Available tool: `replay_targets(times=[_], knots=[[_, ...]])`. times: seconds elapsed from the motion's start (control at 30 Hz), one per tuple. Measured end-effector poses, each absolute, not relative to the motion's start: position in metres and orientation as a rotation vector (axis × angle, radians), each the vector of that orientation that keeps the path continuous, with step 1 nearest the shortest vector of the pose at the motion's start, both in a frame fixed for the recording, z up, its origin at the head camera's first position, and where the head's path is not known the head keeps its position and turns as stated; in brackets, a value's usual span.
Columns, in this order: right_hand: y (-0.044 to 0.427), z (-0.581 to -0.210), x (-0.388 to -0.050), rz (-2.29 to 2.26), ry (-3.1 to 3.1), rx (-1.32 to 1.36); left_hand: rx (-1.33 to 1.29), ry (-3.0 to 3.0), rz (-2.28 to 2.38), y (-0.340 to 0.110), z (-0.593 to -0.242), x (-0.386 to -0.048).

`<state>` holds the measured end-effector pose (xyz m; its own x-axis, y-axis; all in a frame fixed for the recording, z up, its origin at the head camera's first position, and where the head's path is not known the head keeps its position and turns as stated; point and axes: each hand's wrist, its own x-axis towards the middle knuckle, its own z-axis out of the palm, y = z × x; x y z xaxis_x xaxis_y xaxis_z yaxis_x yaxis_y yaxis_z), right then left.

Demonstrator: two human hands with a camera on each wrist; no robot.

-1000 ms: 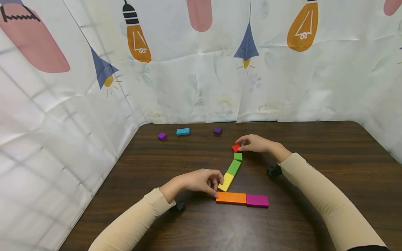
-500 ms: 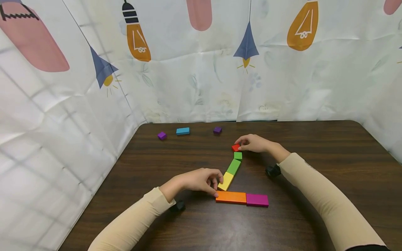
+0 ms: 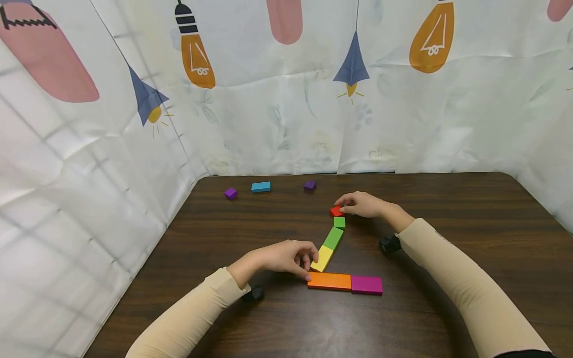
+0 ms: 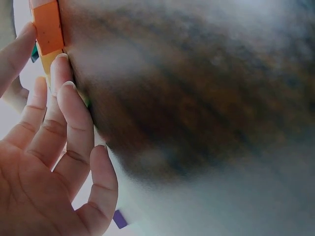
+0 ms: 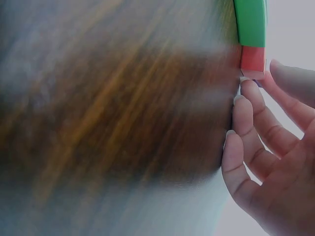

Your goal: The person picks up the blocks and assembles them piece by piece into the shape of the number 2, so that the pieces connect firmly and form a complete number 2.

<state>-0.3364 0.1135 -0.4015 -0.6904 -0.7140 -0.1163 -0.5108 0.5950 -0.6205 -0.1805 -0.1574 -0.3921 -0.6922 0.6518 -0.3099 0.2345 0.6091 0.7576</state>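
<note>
In the head view my left hand [image 3: 288, 257] bends over the row of blocks. Its thumb touches the left end of the orange block [image 3: 329, 282], and its index fingertip rests at the yellow block [image 3: 322, 259]. My right hand [image 3: 363, 204] is at the red block [image 3: 336, 211], index fingertip at its far side; in the right wrist view the thumb tip [image 5: 276, 66] looks slightly apart from it. A small green block [image 3: 339, 223] and a longer green block [image 3: 333, 238] lie between red and yellow. The magenta block [image 3: 367, 285] abuts the orange one.
Toward the far edge of the dark wooden table [image 3: 470, 223] lie a purple block [image 3: 231, 194], a blue block [image 3: 261, 187] and a dark purple block [image 3: 310, 186]. A patterned white curtain [image 3: 286, 124] hangs behind and to the left.
The right thumb has lifted slightly from the near corner of the red block. The left hand and the blocks stay where they were.
</note>
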Motion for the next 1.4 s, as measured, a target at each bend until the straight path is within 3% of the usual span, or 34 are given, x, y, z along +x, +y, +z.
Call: replay_targets(times=[1.4], knots=[[0.1173,-0.402,-0.3361,-0.867,2.385,-1.06,0.727,2.24,0.98,-0.1574,-0.3935,-0.1806]])
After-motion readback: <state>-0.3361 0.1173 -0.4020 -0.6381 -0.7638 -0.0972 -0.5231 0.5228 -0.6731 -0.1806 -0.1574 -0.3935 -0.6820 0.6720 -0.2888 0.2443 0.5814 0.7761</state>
